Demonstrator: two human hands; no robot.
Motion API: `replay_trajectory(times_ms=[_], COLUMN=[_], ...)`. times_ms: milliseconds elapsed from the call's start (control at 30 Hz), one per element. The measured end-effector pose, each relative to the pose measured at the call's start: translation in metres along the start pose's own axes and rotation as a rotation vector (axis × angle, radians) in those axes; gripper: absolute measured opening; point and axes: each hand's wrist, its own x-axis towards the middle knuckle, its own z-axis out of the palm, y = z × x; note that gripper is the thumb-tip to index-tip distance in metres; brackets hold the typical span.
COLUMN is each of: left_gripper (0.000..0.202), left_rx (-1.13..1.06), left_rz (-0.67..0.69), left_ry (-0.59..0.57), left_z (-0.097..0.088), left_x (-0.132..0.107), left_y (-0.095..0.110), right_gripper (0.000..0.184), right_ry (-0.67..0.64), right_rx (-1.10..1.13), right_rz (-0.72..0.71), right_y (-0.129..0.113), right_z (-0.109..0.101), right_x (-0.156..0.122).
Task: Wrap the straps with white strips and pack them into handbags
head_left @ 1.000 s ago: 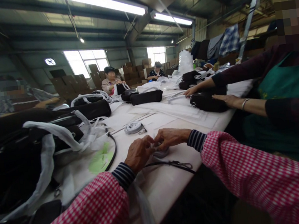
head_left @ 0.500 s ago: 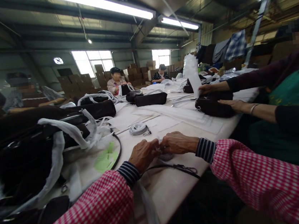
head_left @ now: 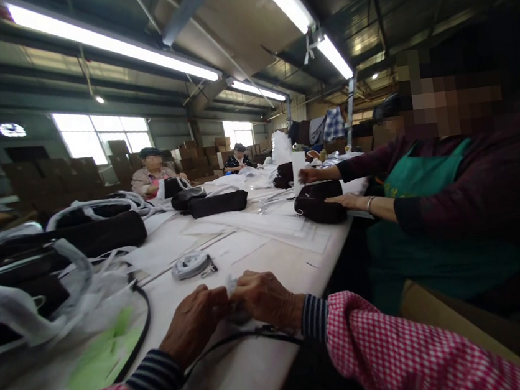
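My left hand [head_left: 196, 323] and my right hand [head_left: 268, 299] meet over the near part of the table, fingers closed. Between their fingertips is a strap in whitish wrapping [head_left: 231, 281], mostly hidden by the fingers; a greyish part of it shows underneath. Just below runs a thin black strap [head_left: 221, 344], passing under my right wrist. Beyond my hands lies a coiled strap in white wrapping [head_left: 191, 265] with a metal clasp at its right end. Pale green sheets [head_left: 102, 357] lie left of my left hand, under clear film.
Black bags with white-wrapped handles [head_left: 18, 297] are heaped at left. Another black bag [head_left: 218, 204] and white sheets [head_left: 263, 223] lie farther back on the table [head_left: 262, 376]. At right, a co-worker in a green apron [head_left: 426, 170] handles a black bag [head_left: 320, 204]. Other people sit farther off.
The view has swung to the right, so more of the co-worker at right shows. My hands stay together, fingers closed on the wrapped strap. The coiled strap lies where it was.
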Motion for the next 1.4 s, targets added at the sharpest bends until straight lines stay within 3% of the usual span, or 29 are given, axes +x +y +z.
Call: replay_trajectory(times_ms=[167,300,433,567,733,900,1033,1233,1400], left_gripper=[0.018,0.017,0.018,0.018,0.046,0.027,0.027,0.032,0.03], left_rx=[-0.009,-0.026,-0.053,-0.031,0.004,-0.022,-0.019,0.032,0.063], left_rz=[-0.15,-0.204,-0.227,-0.308,-0.43,-0.368,-0.301,-0.205,-0.158], left_ry=[-0.092,-0.12,-0.146,-0.082,0.048,0.011,-0.048,-0.132,-0.209], left_z=[-0.015,-0.022,-0.029,-0.022,-0.004,-0.01,-0.019,-0.025,-0.032], left_x=[0.002,0.004,0.009,0.019,0.027,0.027,0.024,0.026,0.034], left_y=[0.02,0.027,0.029,0.032,0.034,0.032,0.029,0.026,0.027], right_gripper=[0.015,0.024,0.02,0.019,0.017,0.015,0.016,0.019,0.018], right_ry=[-0.041,-0.117,-0.167,-0.166,-0.109,-0.051,0.005,-0.011,0.093], right_rx=[0.027,0.052,0.102,0.236,0.34,0.429,0.461,0.451,0.458], right_rz=[-0.057,-0.099,-0.078,-0.008,0.049,0.072,0.089,0.068,0.094], right_y=[0.0,0.0,0.0,0.001,0.001,0.004,0.006,0.004,0.002], right_z=[-0.003,-0.008,-0.011,-0.013,-0.013,-0.006,-0.004,-0.004,0.005], right_x=[-0.002,0.003,0.008,0.006,0.001,-0.002,-0.007,-0.01,-0.014])
